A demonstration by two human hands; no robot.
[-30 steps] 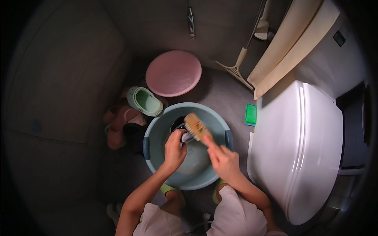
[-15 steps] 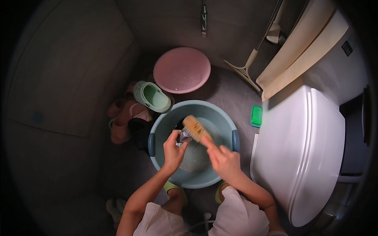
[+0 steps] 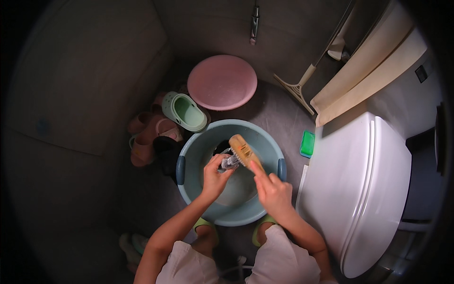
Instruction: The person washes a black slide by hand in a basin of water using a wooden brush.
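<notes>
A wooden scrub brush (image 3: 244, 152) with pale bristles is gripped by its handle in my right hand (image 3: 275, 193), the index finger laid along the wood. Its bristles meet a small greyish-white, crumpled-looking thing (image 3: 230, 162), pinched between the thumb and fingers of my left hand (image 3: 216, 179). What kind of thing it is cannot be made out. Just behind it, something black (image 3: 221, 147) shows, partly covered by the brush and hand. All this is over a round light-blue basin (image 3: 231, 221) with dark blue side handles, standing on the floor in front of my feet.
A pink basin (image 3: 222, 83) lies beyond the blue one. Left of them are a mint clog (image 3: 187, 113), pink sandals (image 3: 144, 144) and dark footwear (image 3: 165, 151). On the right are a green soap-like block (image 3: 307, 143), a white toilet (image 3: 352, 194), a squeegee (image 3: 298, 90) and a beige curtain (image 3: 364, 75).
Both hands have shifted slightly to the right with the brush and the greyish thing. The brush is less blurred, its bristles still against that thing. The view has tilted a little.
</notes>
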